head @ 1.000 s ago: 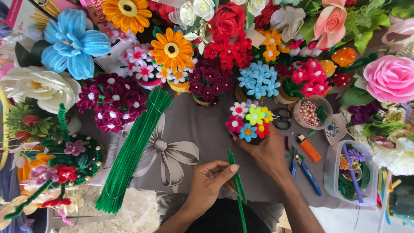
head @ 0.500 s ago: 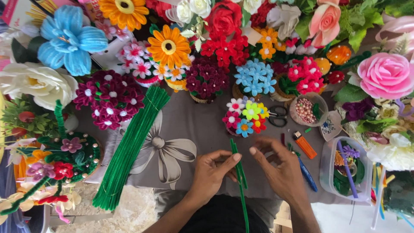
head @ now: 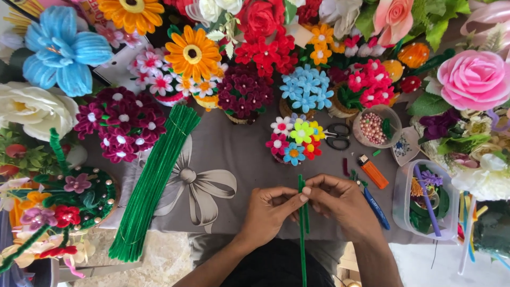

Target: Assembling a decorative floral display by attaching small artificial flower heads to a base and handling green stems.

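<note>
Grey bow-print tablecloth (head: 223, 159) ringed by handmade pipe-cleaner flowers. Green pipe-cleaner stem (head: 303, 234) stands between both hands, long axis running toward person, top end just past fingertips. Left hand (head: 268, 210) pinches stem near top from left; right hand (head: 342, 204) pinches same spot from right, fingertips touching. Bundle of green pipe cleaners (head: 154, 180) lies well left, untouched.

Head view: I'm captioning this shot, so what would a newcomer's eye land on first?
The bank of bright craft flowers along the table's far edge, above all the big blue flower at far left and the pink rose at right. Then the left hand and right hand, meeting near centre on a green pipe cleaner.
</note>
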